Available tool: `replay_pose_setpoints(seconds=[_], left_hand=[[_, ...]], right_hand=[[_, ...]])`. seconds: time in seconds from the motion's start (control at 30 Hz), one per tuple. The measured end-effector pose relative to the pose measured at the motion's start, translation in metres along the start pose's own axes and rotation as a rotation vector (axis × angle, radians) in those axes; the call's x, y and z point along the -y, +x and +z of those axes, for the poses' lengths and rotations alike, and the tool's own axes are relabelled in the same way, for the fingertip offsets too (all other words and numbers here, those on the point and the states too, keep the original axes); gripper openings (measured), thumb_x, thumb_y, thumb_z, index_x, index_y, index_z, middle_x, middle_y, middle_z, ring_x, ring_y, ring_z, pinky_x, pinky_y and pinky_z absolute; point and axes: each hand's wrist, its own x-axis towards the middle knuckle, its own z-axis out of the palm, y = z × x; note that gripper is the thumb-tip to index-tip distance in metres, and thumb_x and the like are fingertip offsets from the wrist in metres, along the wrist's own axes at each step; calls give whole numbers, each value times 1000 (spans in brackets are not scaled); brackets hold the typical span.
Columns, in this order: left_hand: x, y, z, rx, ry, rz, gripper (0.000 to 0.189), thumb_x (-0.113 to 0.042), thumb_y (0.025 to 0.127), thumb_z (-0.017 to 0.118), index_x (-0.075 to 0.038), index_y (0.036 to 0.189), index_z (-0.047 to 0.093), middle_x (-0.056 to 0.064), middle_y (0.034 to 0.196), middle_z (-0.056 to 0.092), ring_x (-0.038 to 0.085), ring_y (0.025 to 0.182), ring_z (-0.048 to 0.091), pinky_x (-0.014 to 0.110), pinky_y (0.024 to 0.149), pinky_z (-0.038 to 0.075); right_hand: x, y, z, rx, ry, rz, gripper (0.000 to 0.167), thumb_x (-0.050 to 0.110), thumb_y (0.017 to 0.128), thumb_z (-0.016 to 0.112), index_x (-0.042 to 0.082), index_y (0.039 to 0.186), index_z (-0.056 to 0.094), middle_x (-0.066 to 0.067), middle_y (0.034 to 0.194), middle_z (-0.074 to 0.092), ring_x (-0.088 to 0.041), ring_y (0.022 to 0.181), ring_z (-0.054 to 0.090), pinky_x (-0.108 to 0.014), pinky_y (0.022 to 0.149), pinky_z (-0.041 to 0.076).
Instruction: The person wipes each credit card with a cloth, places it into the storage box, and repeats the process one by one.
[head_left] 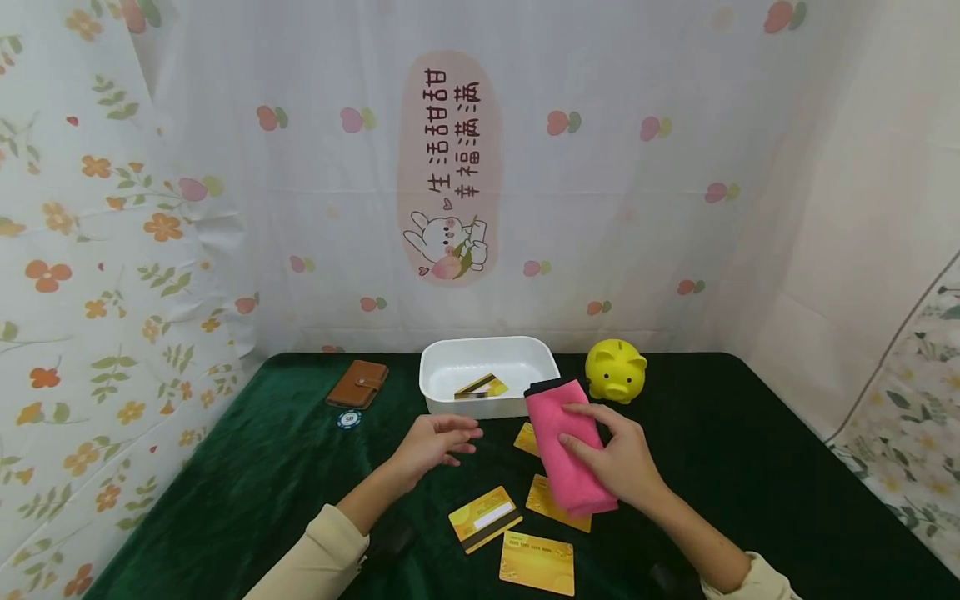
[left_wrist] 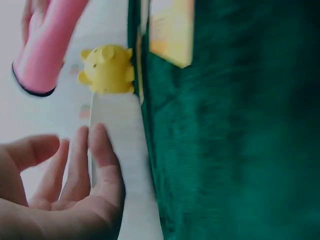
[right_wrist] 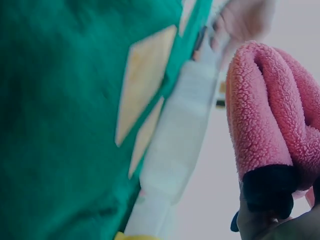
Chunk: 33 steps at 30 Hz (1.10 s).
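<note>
A folded pink towel (head_left: 564, 450) with a black edge is gripped by my right hand (head_left: 626, 457), its thumb and fingers across the top face. In the right wrist view the pink towel (right_wrist: 265, 115) shows thick fleecy folds. My left hand (head_left: 435, 446) hovers with loosely bent fingers and nothing between them, just in front of the white tray (head_left: 487, 407). Inside that tray lies a gold card (head_left: 483, 386). Several gold cards lie below the hands, among them a striped card (head_left: 486, 518) and a card (head_left: 537, 563) nearer me. The towel partly covers another card (head_left: 555, 504).
To the right of the tray stands a yellow piggy bank (head_left: 616, 371). A brown wallet (head_left: 358, 383) and a round blue-and-white chip (head_left: 348, 419) lie on the left of the dark green cloth (head_left: 247, 500). A patterned white curtain (head_left: 585, 208) hangs behind the table.
</note>
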Motion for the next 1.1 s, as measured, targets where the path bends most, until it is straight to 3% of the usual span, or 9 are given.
replay_pose_setpoints(seconds=[0.17, 0.33, 0.53, 0.73, 0.93, 1.1], left_hand=[[2, -17, -1, 154, 165, -26, 35, -13, 98, 59, 0, 130, 59, 13, 117, 70, 24, 92, 69, 37, 68, 56], [1, -28, -2, 220, 263, -42, 35, -9, 93, 65, -1, 127, 61, 10, 109, 72, 20, 88, 66, 34, 64, 52], [4, -39, 0, 237, 392, -5, 30, -8, 88, 73, -1, 117, 66, 4, 98, 71, 19, 90, 64, 39, 76, 54], [4, -45, 8, 245, 509, -25, 33, -15, 84, 79, -6, 113, 68, 1, 93, 69, 15, 80, 62, 34, 67, 53], [2, -49, 12, 232, 609, -26, 38, -21, 79, 83, -10, 111, 68, -2, 92, 67, 13, 78, 60, 33, 68, 51], [1, -50, 14, 198, 761, -51, 43, -31, 74, 87, -16, 110, 68, -8, 90, 61, 10, 77, 54, 32, 66, 47]], right_hand=[[9, 6, -17, -46, 42, 67, 42, 11, 87, 76, 8, 127, 63, -19, 114, 63, -22, 74, 70, -27, 63, 57], [10, 5, -24, -37, 30, 103, 44, 12, 88, 75, 8, 130, 61, -20, 115, 62, -19, 70, 70, -27, 61, 57], [9, -3, -17, -1, 49, 122, 42, 12, 88, 76, 8, 127, 63, -20, 113, 62, -15, 65, 68, -29, 58, 57], [14, -9, -8, 10, 67, 101, 41, 10, 87, 76, 7, 126, 64, -19, 113, 64, -15, 66, 68, -28, 58, 57], [20, -12, 0, 28, 73, 75, 39, 10, 86, 77, 8, 124, 65, -18, 114, 65, -14, 68, 67, -28, 58, 57], [21, -14, 6, 54, 73, 84, 37, 11, 86, 77, 10, 122, 66, -17, 114, 64, -15, 70, 67, -29, 58, 57]])
